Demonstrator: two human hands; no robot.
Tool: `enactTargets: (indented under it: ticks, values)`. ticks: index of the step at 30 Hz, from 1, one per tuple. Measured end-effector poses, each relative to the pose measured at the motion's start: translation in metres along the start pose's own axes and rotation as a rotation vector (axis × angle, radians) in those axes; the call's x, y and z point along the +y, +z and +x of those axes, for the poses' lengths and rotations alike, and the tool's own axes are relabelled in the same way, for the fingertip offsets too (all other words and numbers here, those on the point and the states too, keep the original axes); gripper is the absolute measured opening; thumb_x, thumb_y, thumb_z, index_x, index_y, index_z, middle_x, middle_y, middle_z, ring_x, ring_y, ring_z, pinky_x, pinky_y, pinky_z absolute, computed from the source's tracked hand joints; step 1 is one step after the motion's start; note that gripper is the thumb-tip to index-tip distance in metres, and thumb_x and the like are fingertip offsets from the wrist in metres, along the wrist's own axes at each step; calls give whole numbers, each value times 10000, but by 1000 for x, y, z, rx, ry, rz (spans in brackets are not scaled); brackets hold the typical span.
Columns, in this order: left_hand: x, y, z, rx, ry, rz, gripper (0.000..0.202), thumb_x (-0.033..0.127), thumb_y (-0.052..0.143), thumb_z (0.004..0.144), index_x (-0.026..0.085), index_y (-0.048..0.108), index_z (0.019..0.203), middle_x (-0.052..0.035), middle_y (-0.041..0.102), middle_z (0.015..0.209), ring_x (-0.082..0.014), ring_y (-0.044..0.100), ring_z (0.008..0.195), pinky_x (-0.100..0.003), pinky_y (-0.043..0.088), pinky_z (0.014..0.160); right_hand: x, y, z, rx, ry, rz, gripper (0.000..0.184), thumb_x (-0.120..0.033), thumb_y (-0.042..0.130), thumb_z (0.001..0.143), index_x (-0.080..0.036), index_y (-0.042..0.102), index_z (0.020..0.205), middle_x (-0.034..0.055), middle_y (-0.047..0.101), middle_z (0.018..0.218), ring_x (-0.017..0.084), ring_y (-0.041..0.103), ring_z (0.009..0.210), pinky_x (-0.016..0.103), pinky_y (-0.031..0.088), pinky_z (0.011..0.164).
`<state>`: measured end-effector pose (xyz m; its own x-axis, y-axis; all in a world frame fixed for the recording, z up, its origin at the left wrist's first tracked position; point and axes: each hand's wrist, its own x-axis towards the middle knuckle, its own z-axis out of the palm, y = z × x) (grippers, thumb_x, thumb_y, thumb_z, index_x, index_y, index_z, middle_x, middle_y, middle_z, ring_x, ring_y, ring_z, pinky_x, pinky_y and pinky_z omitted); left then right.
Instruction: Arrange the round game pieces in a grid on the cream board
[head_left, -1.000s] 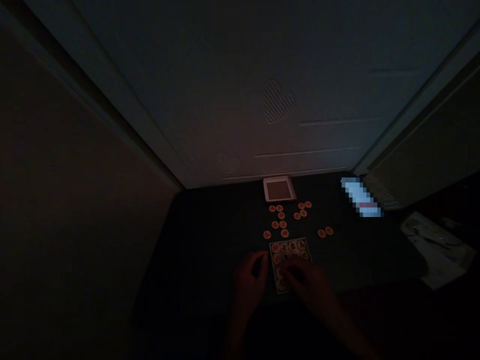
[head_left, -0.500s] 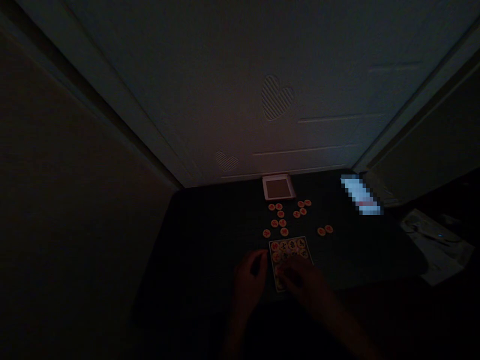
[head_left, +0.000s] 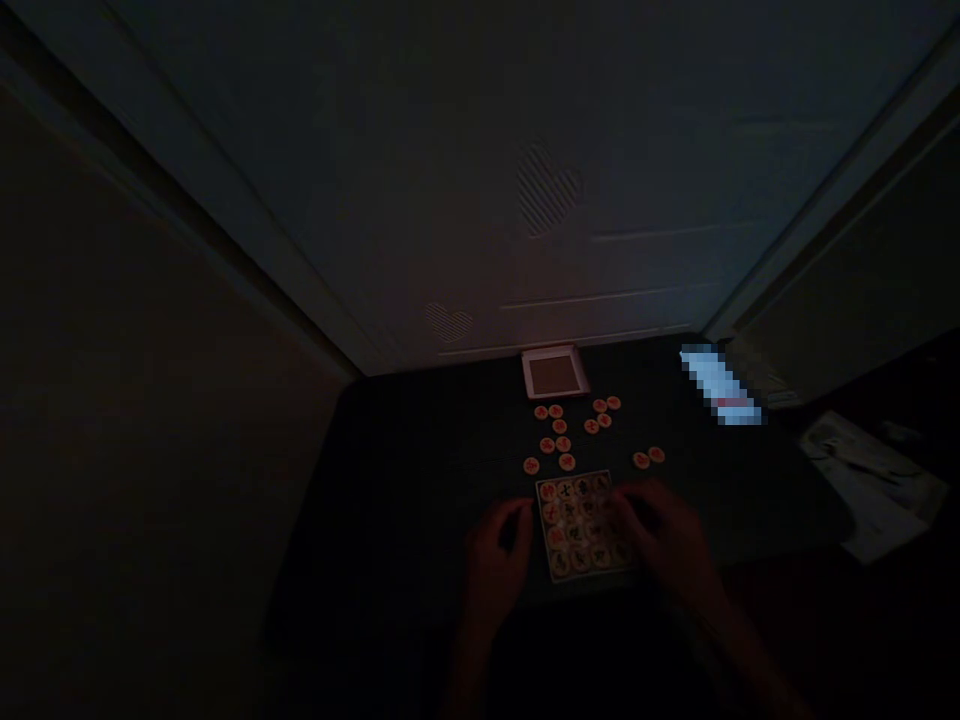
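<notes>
A square box (head_left: 553, 580) lies near the front of the dark table, filled with rows of round Chinese chess pieces (head_left: 574, 534) marked in red and black. My left hand (head_left: 501, 550) is beside the box's left edge, thumb and forefinger pressed together; in the dim light I cannot make out anything between them. Over the right side of the box is my right hand (head_left: 664, 530), fingers bent together and covering some pieces; what they hold, if anything, is hidden. Beyond the box, several red-marked loose pieces (head_left: 567, 462) lie flat, with a pair (head_left: 649, 458) to the right.
A shallow pale tray or lid (head_left: 581, 390) stands at the back against a panel with embossed hearts (head_left: 549, 190). A bright blurred-out object (head_left: 720, 385) is at the table's right rear. Papers (head_left: 874, 485) lie beyond the table's right edge. The room is very dark.
My right hand has moved right across the box, from its left column to its right side, uncovering pieces in the lower rows. My left hand has stayed almost still.
</notes>
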<state>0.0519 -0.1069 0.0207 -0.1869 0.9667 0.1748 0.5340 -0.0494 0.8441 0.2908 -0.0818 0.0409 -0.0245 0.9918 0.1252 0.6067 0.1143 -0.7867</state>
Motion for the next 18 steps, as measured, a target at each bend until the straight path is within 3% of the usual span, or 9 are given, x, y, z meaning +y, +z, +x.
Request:
enactTargets:
  ticks: [3,7,12,18]
  values:
    - [-1,0,0,0,-9,2,231,343,573,973,225,771,985,-50,786,928,-200,734,833,-310,584,774,21,-8,5,80,85,-29,307,-491,573,957,-237,746,945,61,780,948,253,730,858,353,549,757]
    - [-4,2,-1,-19,-26,0,229,348,572,976,229,767,999,-47,781,939,-195,726,835,-312,575,791,37,-8,6,78,130,-27,368,-528,539,965,-224,744,927,48,781,870,242,730,784,332,539,698]
    - [-4,0,-2,-47,-55,9,225,362,576,975,231,752,1021,-45,765,961,-192,707,854,-309,556,796,37,-5,6,35,127,0,354,-527,543,963,-232,737,941,37,777,848,231,731,759,317,542,674]
    - [-2,-2,-7,-149,-46,40,322,405,697,886,229,681,1155,8,656,783,-165,636,721,-282,524,704,33,-2,6,-13,99,20,324,-511,545,966,-249,735,985,42,798,927,243,753,827,338,565,739]
